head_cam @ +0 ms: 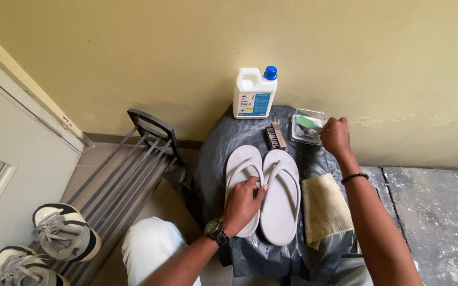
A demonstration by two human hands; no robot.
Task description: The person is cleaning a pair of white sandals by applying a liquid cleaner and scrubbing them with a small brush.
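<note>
Centrally: left hand (244,204) lay flat, fingers loose, on left grey flip-flop (241,175); right hand (336,136), upper right, pinched green brush (308,123) over clear tray (307,127).

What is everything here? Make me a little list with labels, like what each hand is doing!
Left hand: left hand rests on the left sandal, on its strap
Right hand: right hand holds a green brush over a clear tub
Beside it: right sandal, both on a dark plastic sheet
Cloth: tan cloth right of the sandals
Behind: white bottle with blue cap, wooden brush
Left side: metal rack with grey sneakers
</note>
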